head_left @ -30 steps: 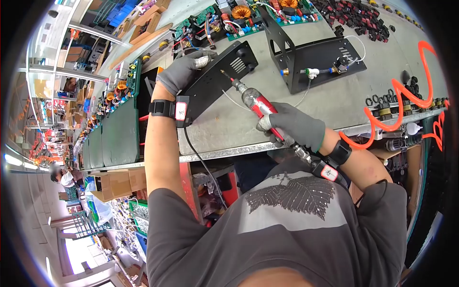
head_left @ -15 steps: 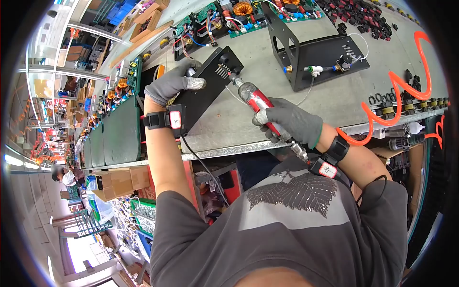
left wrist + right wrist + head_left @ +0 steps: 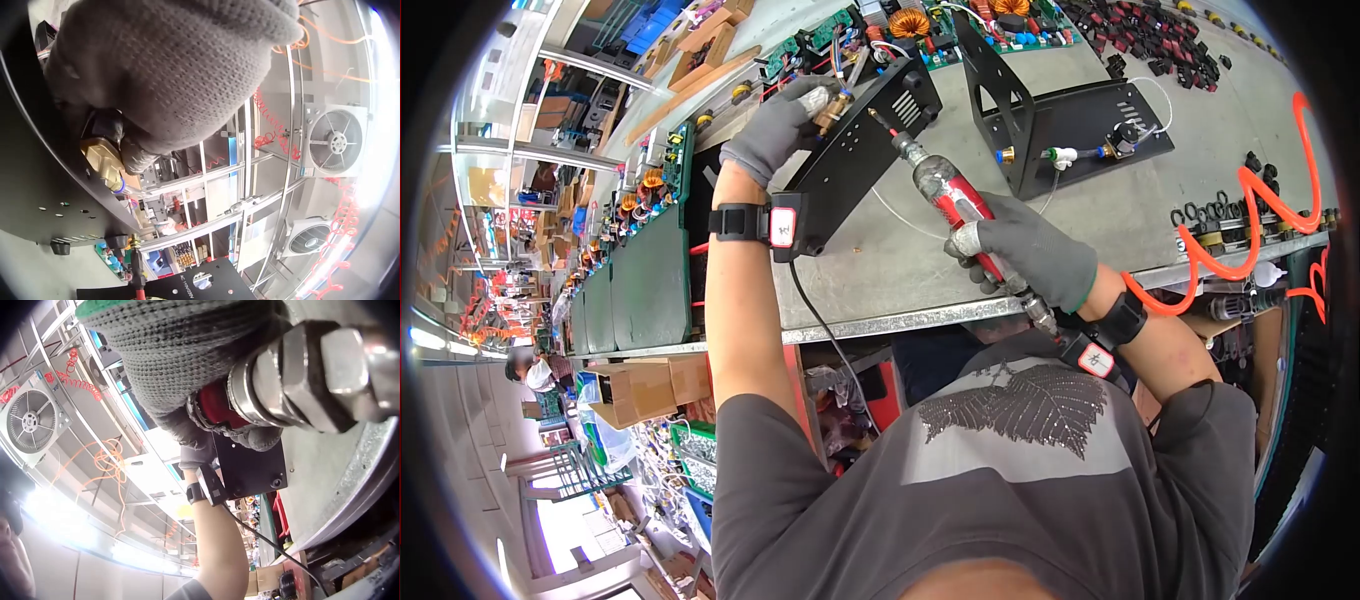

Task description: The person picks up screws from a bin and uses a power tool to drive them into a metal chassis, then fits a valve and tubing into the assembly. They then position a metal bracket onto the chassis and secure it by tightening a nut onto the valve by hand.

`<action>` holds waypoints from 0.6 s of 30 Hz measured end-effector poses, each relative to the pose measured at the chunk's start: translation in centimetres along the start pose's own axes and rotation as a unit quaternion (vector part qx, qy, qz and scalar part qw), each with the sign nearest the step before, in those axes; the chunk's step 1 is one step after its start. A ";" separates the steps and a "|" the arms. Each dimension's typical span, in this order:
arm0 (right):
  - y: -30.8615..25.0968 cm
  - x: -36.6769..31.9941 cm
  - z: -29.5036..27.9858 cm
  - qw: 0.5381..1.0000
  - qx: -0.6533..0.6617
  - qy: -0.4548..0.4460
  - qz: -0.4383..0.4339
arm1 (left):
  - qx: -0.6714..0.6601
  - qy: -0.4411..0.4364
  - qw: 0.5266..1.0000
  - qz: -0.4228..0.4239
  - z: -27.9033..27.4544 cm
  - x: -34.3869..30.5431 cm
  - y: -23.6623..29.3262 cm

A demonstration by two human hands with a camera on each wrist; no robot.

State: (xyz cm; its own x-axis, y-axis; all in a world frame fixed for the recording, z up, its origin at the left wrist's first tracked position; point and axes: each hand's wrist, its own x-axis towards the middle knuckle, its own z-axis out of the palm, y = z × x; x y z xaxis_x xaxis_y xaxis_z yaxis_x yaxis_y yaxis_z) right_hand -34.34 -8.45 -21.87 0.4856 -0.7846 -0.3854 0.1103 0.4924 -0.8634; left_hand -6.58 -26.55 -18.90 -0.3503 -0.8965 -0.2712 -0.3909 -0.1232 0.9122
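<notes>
In the head view, the gloved left hand (image 3: pixel 776 128) pinches a brass fitting (image 3: pixel 833 112) against the upper-left side of a black slotted metal panel (image 3: pixel 855 150). The left wrist view shows the fitting (image 3: pixel 104 164) with a blue ring, held between glove and panel (image 3: pixel 50 181). My gloved right hand (image 3: pixel 1032 250) grips a red and silver power screwdriver (image 3: pixel 945 190); its bit points at the panel's face near the slots, and whether they touch I cannot tell. In the right wrist view the right hand (image 3: pixel 187 369) wraps the tool's red body (image 3: pixel 219 403).
A second black bracket (image 3: pixel 1090 120) with a valve and white tube stands to the right. Circuit boards (image 3: pixel 920 40) and a heap of small black-red parts (image 3: pixel 1145 40) lie at the back. An orange coiled hose (image 3: pixel 1250 225) hangs at the right, beside black rings on the bench (image 3: pixel 870 270).
The left hand has moved up along the panel, and the brass fitting now shows in its fingers. The panel has tilted and shifted up; the screwdriver's tip has moved slightly up and left.
</notes>
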 end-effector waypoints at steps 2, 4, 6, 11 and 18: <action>0.6 0.3 -0.2 1.000 0.002 -0.008 0.004 | 0.022 0.000 0.999 -0.029 0.0 -0.9 0.4; 1.0 0.7 0.1 1.000 0.003 -0.016 0.004 | 0.028 0.037 0.998 -0.043 0.2 -1.0 0.1; 1.4 0.9 0.6 1.000 -0.002 -0.017 0.018 | 0.108 0.005 0.994 0.001 -0.8 0.1 -1.0; 2.5 1.4 0.4 0.999 0.004 -0.043 0.004 | 0.001 -0.069 0.994 -0.084 -1.2 1.5 -0.8; 0.9 0.2 0.8 1.000 -0.010 -0.008 -0.008 | 0.112 -0.060 0.992 0.012 -0.6 0.2 0.9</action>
State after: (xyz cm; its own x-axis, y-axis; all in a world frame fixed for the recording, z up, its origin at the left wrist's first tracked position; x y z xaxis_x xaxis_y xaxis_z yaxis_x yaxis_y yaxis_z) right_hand -33.47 -7.91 -22.50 0.4983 -0.7858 -0.3664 0.1005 0.4722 -0.8758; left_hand -6.45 -27.11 -17.94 -0.4563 -0.8389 -0.2969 -0.5562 0.0084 0.8310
